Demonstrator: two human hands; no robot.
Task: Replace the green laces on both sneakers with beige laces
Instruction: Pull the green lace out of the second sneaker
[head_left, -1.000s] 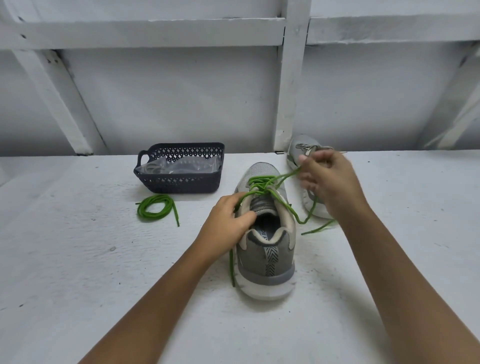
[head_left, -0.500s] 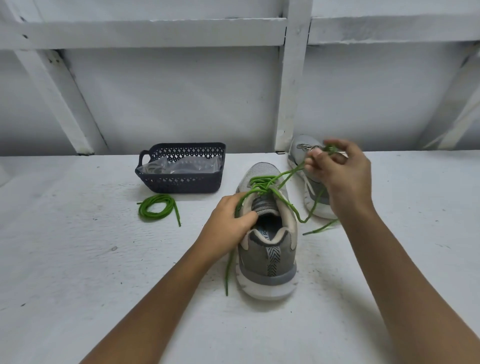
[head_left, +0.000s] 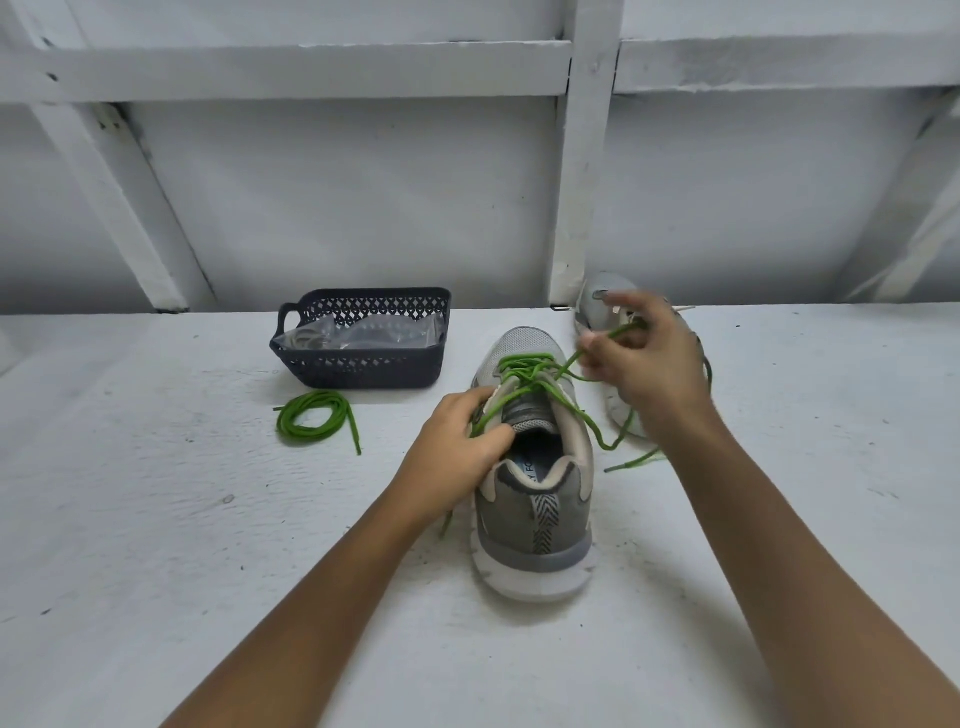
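A grey sneaker (head_left: 535, 525) stands heel toward me in the middle of the white table, with a green lace (head_left: 527, 371) loosely threaded through its upper eyelets. My left hand (head_left: 457, 452) grips the sneaker's left collar beside the tongue. My right hand (head_left: 644, 364) pinches a strand of that green lace, drawn up and to the right of the shoe. The second grey sneaker (head_left: 597, 306) lies behind my right hand, mostly hidden. A loose coiled green lace (head_left: 311, 421) lies on the table to the left.
A dark perforated basket (head_left: 363, 364) holding a clear plastic bag (head_left: 363, 332) sits at the back left, near the white panelled wall (head_left: 363, 197). A white upright post (head_left: 587, 156) rises behind the sneakers.
My right hand has lifted up and back with the green strand, drawing it out of the shoe. The lace end hanging at the sneaker's left has shortened. My left hand stays on the collar.
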